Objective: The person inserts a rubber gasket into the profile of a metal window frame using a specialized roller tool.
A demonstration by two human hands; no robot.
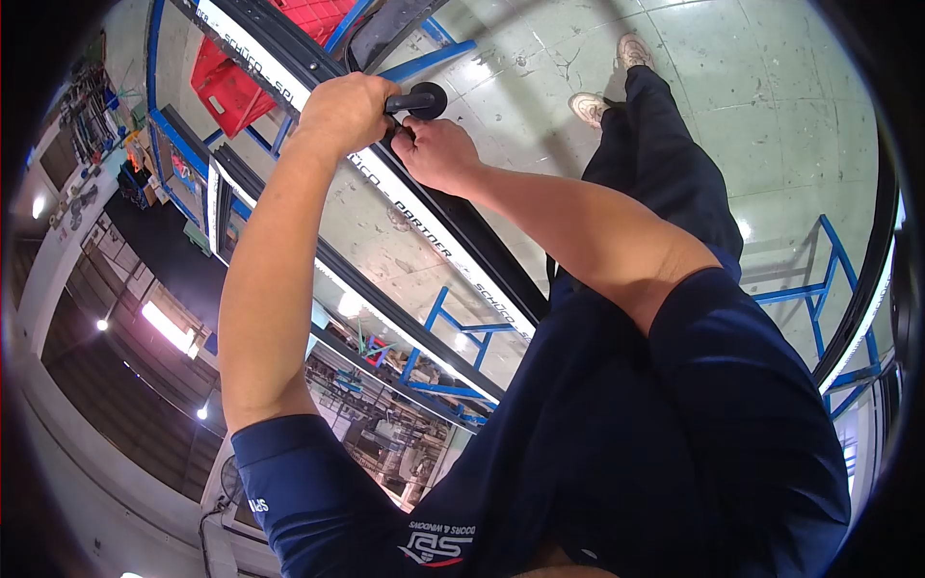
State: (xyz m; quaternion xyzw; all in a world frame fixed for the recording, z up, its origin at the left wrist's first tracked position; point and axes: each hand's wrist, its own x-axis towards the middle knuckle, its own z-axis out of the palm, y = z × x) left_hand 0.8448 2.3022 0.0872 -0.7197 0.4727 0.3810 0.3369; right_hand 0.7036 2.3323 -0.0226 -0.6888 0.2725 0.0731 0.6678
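Note:
A long dark window or door frame profile point(501, 252) runs diagonally across the view, with white SCHÜCO PARTNER tape point(421, 228) along it. A black handle point(416, 101) with a round end sits over the profile. My left hand point(345, 113) is closed around the handle's near end, its fingertips mostly hidden. Just below the handle, my right hand point(438, 154) is closed, thumb and fingers pinched against the profile. Whatever lies between those right fingers is too small or covered to make out.
Blue metal stands point(814, 289) hold frame parts at the right and below the profile. A red plastic crate point(226, 87) lies beyond it at upper left. My shoes point(588, 108) are on the tiled floor point(540, 58). Further taped profiles point(385, 313) run parallel on the left.

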